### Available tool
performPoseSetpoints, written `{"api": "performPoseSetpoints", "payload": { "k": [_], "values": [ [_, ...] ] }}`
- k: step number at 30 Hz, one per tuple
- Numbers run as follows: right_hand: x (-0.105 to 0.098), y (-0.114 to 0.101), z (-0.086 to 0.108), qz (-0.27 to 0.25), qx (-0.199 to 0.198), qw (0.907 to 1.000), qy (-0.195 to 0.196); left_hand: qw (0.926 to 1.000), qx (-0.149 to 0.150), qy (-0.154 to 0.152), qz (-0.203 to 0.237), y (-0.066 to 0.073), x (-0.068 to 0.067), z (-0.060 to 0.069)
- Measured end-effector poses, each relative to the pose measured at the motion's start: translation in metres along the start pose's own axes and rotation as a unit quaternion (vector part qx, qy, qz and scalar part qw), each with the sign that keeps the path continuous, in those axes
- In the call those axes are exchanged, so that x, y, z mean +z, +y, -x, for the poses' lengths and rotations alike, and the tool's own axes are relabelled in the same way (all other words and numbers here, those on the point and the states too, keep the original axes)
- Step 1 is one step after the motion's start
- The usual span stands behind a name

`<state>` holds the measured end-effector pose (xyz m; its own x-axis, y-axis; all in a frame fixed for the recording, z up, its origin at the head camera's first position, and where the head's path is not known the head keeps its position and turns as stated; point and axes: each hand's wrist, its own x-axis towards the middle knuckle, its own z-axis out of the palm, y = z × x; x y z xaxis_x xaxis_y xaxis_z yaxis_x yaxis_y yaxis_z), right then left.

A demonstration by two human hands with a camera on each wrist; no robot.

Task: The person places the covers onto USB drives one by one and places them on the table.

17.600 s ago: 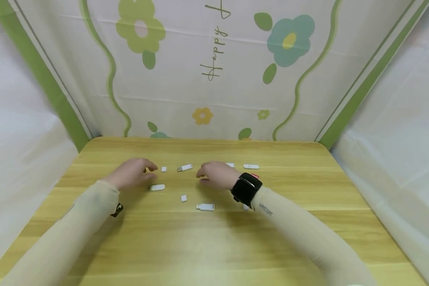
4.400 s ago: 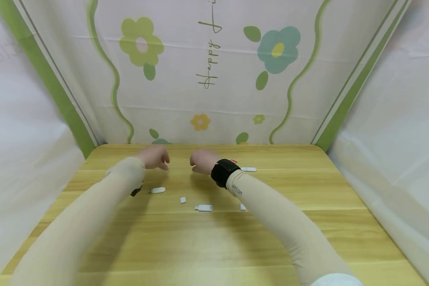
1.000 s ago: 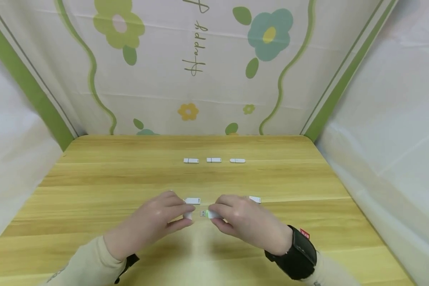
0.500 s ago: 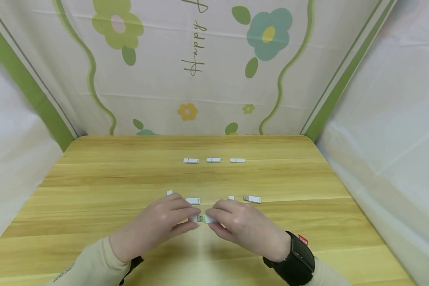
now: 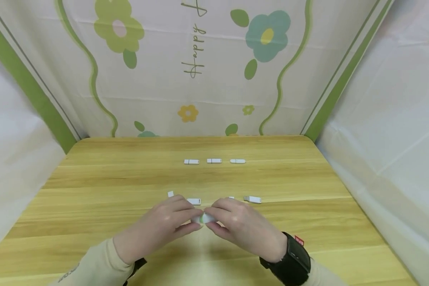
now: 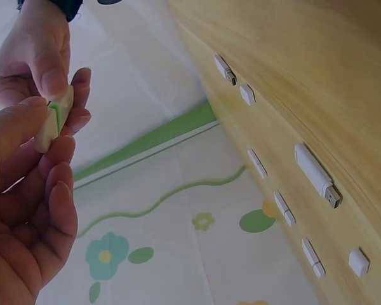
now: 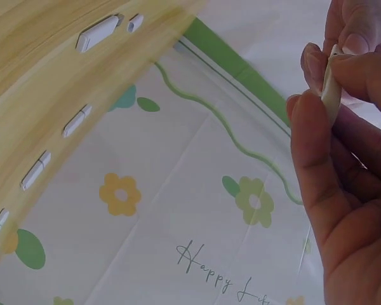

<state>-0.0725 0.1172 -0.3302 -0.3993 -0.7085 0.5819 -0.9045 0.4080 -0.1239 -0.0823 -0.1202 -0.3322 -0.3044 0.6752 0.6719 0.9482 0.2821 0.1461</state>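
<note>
Just above the front of the table, my left hand [image 5: 164, 219] pinches the white cap [image 6: 46, 133] of a USB stick. Finger and thumb of my right hand [image 5: 244, 225] grip the white USB stick [image 5: 209, 218] itself. Cap and stick meet end to end, with a thin green band showing at the seam. The metal plug is hidden. Behind the hands lie two uncapped USB sticks, one partly covered on the left [image 5: 194, 201] and one on the right [image 5: 253, 199]. Near them are two loose caps, the left cap [image 5: 170, 194] and the right cap [image 5: 231, 197], which is partly covered.
Three capped USB sticks lie in a row farther back: a left stick [image 5: 191, 161], a middle stick [image 5: 214, 161] and a rounded right stick [image 5: 237, 161]. A flowered curtain [image 5: 214, 91] hangs behind the wooden table [image 5: 289, 178], and white sheets flank both sides.
A second ago the cap and stick were apart, the plug bare between them. The hands have come together and the plug is covered. Much earlier, the back sticks were scattered, some uncapped.
</note>
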Motion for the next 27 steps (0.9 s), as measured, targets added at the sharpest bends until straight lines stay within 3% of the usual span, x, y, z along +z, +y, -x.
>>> {"api": "performPoseSetpoints", "payload": {
  "k": [8,14,23,27],
  "values": [
    [0.0034,-0.0016,0.0010,0.011,0.010,0.9999,0.003,0.9999,-0.007,0.011,-0.006,0.0010,0.0016,-0.0006],
    [0.0039,-0.0024,-0.0014,0.034,-0.007,0.9991,0.025,0.9975,-0.009,0.028,-0.065,-0.0007,0.0004,-0.0009],
    [0.0074,-0.0004,-0.0007,0.029,-0.012,0.9991,0.030,0.9977,0.005,-0.015,-0.065,-0.0025,-0.0024,0.0026],
    [0.0093,-0.0009,-0.0003,0.030,-0.005,0.9992,0.026,0.9978,0.007,-0.019,-0.064,-0.0024,-0.0018,0.0015]
  ]
}}
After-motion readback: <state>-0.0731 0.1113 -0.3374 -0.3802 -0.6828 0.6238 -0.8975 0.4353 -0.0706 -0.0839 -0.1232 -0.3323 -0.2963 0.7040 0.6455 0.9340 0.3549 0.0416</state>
